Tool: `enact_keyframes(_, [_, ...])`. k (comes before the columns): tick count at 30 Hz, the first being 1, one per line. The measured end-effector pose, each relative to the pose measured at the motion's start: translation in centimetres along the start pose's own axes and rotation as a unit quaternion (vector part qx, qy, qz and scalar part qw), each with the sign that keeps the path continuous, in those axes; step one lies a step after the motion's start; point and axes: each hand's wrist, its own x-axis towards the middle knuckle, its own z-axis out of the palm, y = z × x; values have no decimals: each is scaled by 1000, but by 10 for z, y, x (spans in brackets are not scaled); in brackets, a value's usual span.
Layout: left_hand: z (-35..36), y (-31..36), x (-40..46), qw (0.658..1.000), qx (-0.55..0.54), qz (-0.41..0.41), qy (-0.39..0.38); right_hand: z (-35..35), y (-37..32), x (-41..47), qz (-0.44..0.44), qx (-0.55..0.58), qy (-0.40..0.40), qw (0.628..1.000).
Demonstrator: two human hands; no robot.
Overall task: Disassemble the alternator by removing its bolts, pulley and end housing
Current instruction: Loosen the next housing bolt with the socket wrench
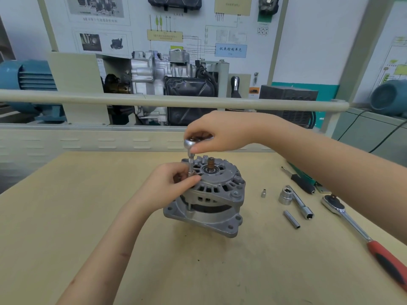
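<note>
Gripped in my right hand (220,134) is the head of a small ratchet (191,143), fingers curled over it from above. Its socket extension (191,165) stands upright, set down on the far-left edge of the alternator (211,194). My left hand (174,183) pinches the lower end of that extension against the housing. Alternator sits mid-table (88,216), flange down, shaft end (211,165) upward. To its right lie loose sockets (285,196), a long socket (291,219) and, nearer the right edge, a red-handled ratchet (363,236).
</note>
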Motion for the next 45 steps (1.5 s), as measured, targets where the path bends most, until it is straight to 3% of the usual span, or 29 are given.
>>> enact_keyframes(8, [4,2,-1,999,0,-2,47,3,-3,1,44,-45,19,998])
enact_keyframes(12, [5,2,0,999,-10,-13,41,3,-5,3,26,-72,15,997])
enact_keyframes(17, [-2,-1,-1,998,-50,-22,-13,-2,-1,0,-9,-7,1,1000])
enact_keyframes(20, [-2,-1,0,999,-48,-19,15,-1,0,0,-20,5,3,1000])
enact_keyframes(28, [2,1,0,998,-41,-20,48,4,-5,7,50,-104,28,993])
enact_keyframes(33, [-1,4,-1,998,-59,-30,2,-1,-1,2,19,-12,-2,1000])
enact_keyframes(37, [2,3,-1,997,-52,-16,47,-2,0,1,-13,19,6,1000])
enact_keyframes(41, [8,3,0,995,-20,-21,92,2,-3,4,31,-66,39,997])
enact_keyframes(45, [7,2,0,997,-29,-20,75,4,-6,9,33,-113,49,992])
